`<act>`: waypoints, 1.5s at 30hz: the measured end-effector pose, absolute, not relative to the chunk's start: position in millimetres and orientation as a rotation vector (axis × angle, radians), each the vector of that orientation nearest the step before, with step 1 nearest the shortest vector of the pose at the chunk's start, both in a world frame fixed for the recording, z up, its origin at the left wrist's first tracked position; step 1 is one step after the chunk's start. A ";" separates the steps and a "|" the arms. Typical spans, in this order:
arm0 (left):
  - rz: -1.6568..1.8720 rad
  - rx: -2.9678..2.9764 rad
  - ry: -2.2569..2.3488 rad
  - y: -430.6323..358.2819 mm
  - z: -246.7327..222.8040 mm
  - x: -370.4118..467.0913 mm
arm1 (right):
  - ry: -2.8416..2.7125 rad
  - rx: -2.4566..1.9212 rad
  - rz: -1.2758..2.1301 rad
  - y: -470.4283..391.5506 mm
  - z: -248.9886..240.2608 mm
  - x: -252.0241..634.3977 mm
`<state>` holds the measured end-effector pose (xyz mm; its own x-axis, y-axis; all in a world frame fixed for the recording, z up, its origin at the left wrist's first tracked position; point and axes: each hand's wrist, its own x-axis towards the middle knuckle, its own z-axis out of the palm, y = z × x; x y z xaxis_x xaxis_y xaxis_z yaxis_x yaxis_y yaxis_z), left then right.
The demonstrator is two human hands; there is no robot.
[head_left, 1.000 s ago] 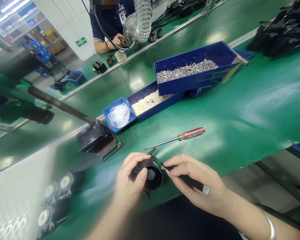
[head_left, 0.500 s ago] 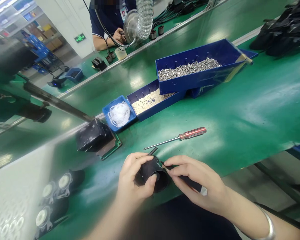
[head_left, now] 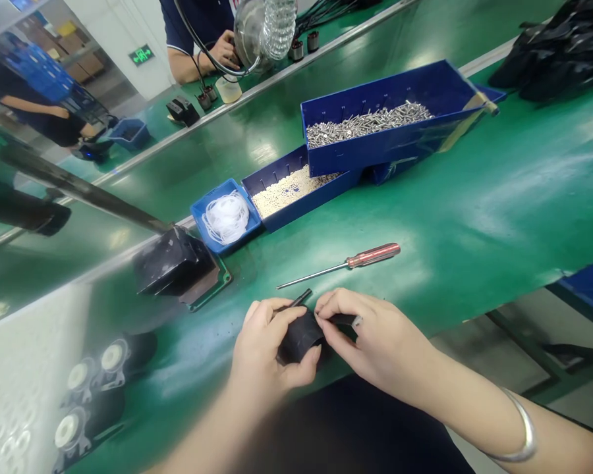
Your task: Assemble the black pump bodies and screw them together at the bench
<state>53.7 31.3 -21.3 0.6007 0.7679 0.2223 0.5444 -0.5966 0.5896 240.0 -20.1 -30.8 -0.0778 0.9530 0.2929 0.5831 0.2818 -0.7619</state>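
- Two hands at work, close to the near edge of the green surface [head_left: 449, 224]! The left hand [head_left: 261, 349] is curled round a black cylindrical housing [head_left: 300, 337], thumb low and fingers over the top.
- And the right hand [head_left: 375, 332] pinches a black-handled tool [head_left: 344, 319], fingertips drawn together right beside the housing; the tool's tip is hidden.
- A short black tube [head_left: 302, 297] pokes out by the left fingers, angled towards the far edge.
- Just beyond, a red-handled screwdriver [head_left: 374, 255] lies flat, its shaft aimed left.
- Along the far edge, look: a small blue tray [head_left: 233, 246] of white tubing [head_left: 227, 217], a blue bin [head_left: 299, 210] of cream-coloured pieces [head_left: 281, 194], and a larger blue bin [head_left: 360, 155] of metal screws [head_left: 366, 125], overlapping its neighbour.
- Over at the far right, a dark heap [head_left: 553, 56]!
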 end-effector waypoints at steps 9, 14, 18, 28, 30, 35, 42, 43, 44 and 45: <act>0.560 2.447 0.978 32.2 -16.9 60.2 | -1.568 -1.492 1.258 17.5 -19.0 261.0; 0.570 2.440 0.991 35.0 -17.5 53.9 | -1.129 -1.146 1.661 21.8 -35.9 270.1; 0.563 2.461 1.002 36.8 -18.2 51.0 | -1.041 -1.104 1.424 9.5 -41.7 270.4; 0.580 2.455 1.031 34.6 -20.2 50.5 | -1.481 -1.122 0.889 -8.7 -47.5 257.7; 0.577 2.453 1.039 34.1 -20.6 50.3 | -1.523 -1.116 0.844 -9.3 -48.9 255.8; 0.584 2.452 1.037 33.9 -20.9 50.0 | -1.594 -1.081 0.771 -10.7 -47.0 254.4; 0.586 2.467 1.029 33.8 -22.0 48.9 | -1.699 -1.121 0.707 -11.3 -45.2 252.1; 0.581 2.466 1.033 33.8 -22.0 48.8 | -1.729 -1.131 0.690 -11.4 -44.4 251.4; 0.579 2.465 1.034 33.8 -22.0 48.6 | -1.764 -1.142 0.671 -11.6 -43.1 250.8; 0.579 2.464 1.034 33.8 -21.9 48.5 | -1.799 -1.155 0.656 -11.6 -41.4 250.1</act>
<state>48.5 33.8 -21.9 0.6396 0.7376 0.2164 0.5696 -0.6438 0.5109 250.1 -11.6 -41.4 -0.1855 0.9029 0.3877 0.4413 0.4291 -0.7881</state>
